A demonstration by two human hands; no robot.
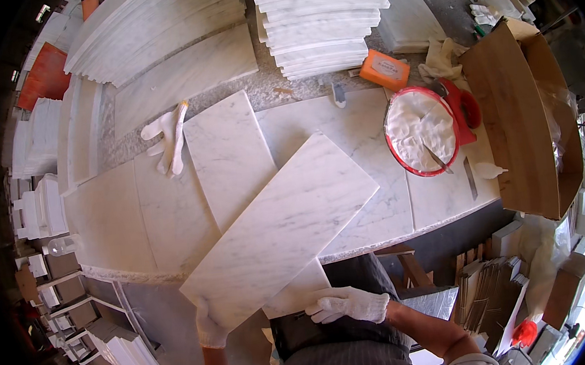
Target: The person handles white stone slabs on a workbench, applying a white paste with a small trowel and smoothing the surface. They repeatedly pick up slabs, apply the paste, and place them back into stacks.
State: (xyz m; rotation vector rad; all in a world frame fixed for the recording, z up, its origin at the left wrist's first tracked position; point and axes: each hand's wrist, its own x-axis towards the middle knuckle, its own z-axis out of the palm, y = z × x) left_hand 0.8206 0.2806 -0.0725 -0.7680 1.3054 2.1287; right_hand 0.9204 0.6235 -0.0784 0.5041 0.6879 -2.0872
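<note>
A white, grey-veined marble slab (pixel 282 228) lies slantwise over another slab (pixel 231 153), its near left corner reaching past the table edge. My left hand (pixel 211 328), in a white knit glove, grips that corner; its fingers are partly hidden by the slab. My gloved right hand (pixel 350 304) is at the near end of the lower slab, in front of my body. Its fingers point left, stretched out and slightly bent, with nothing seen in them. Whether they press on the slab's edge I cannot tell.
Marble stacks (pixel 323 20) stand at the back of the stone-topped table (pixel 105 223). A loose white glove (pixel 172 139) lies left. On the right are a red-rimmed tub (pixel 412 120) of white paste with a blade in it, an orange box (pixel 384 70) and a cardboard carton (pixel 509 115).
</note>
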